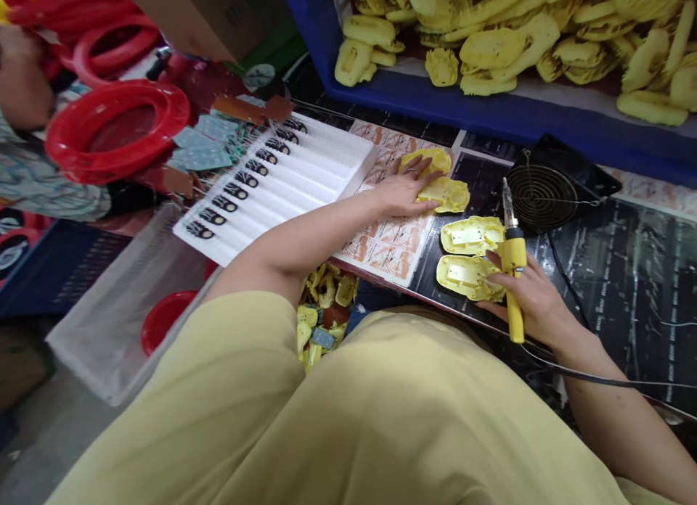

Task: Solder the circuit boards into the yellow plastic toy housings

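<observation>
My left hand (406,188) lies with its fingers spread over two yellow plastic shell halves; the far shell (435,159) and the nearer shell (456,196) show past the fingertips. In my right hand (532,294) is a yellow-handled soldering iron (512,255), its metal tip pointing up and away from me. Right beside it, two more shells lie with their hollow insides up, an upper one (469,236) and a lower one (462,274). The fingers of my right hand reach the right end of the lower shell, partly covering it.
A blue bin (392,117) of yellow shells stands behind. A black fan with a round wire guard (544,194) is at the back right. Left is a white foam tray (321,164) with a row of small black parts, near red rings (168,99) and a person's arm (25,77).
</observation>
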A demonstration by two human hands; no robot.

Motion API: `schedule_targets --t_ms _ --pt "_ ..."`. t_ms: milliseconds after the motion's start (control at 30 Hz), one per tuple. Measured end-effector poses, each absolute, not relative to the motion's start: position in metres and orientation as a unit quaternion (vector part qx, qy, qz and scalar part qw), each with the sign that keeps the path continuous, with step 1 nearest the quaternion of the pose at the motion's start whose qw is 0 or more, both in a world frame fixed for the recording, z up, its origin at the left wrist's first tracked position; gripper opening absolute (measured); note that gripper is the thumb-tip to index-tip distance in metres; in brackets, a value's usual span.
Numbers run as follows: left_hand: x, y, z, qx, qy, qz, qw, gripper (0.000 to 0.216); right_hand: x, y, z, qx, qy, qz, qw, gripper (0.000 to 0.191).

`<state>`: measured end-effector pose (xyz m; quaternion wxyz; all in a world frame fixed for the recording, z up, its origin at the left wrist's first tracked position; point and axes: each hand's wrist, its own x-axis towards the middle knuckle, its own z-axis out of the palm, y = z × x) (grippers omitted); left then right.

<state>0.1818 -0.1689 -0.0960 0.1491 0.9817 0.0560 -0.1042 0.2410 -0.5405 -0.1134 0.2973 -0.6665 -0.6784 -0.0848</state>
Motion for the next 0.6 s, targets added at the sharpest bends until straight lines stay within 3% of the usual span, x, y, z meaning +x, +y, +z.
schedule_targets --t_ms 200,400,600 --pt "0.186 -0.205 -0.084 0.982 0.055 -0.09 0.159 0.077 0.251 -0.531 -0.128 -0.695 -0.655 -0.074 0.286 0.048" --pt "0.187 -0.214 -0.089 0.988 0.062 -0.068 0.121 0.064 0.25 -0.514 -0.132 -0.661 -0.681 -0.106 0.298 0.028" --pt "0.192 -0.196 -0.071 0.993 0.046 -0.078 0.076 0.065 0.251 -0.484 -0.139 -0.612 -0.718 -0.133 0.302 0.024"
